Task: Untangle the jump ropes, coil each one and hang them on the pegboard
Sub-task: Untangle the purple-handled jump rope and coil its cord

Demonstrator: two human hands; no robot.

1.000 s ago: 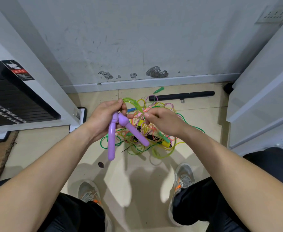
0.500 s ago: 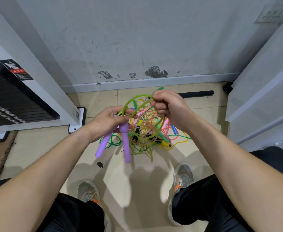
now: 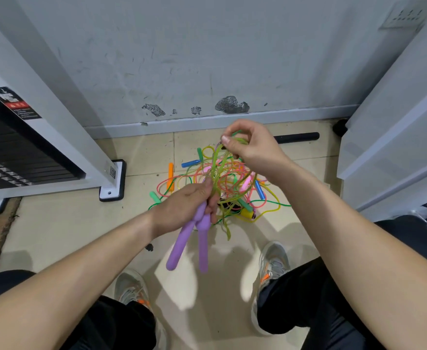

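Noted at centre of view: one jump rope, yellow-green cord [image 3: 217, 178] with two purple handles [image 3: 189, 243], raised above tangled pile [image 3: 247, 213] on tiled floor beside wall. Judged step in hand: gathering of cord into loops, part of coiling. Judged good practice: handles kept pinned together as anchor; each loop drawn to matching length; turns laid side by side without twist; lower strands checked against pile before any further lift. Could not tell whether cord hung fully free of pile. Left hand [image 3: 182, 210]: closed round tops of both handles and bunched strands, with handles pointed downward and slightly splayed. Right hand [image 3: 252, 145]: held higher and further out, fingers curled, thumb and fingers pinched on upper bend of loops. Strands stretched between hands; loose loop end left dangling below left hand. Also logged: black bar [image 3: 298, 137] on floor behind pile. Pegboard: not seen.
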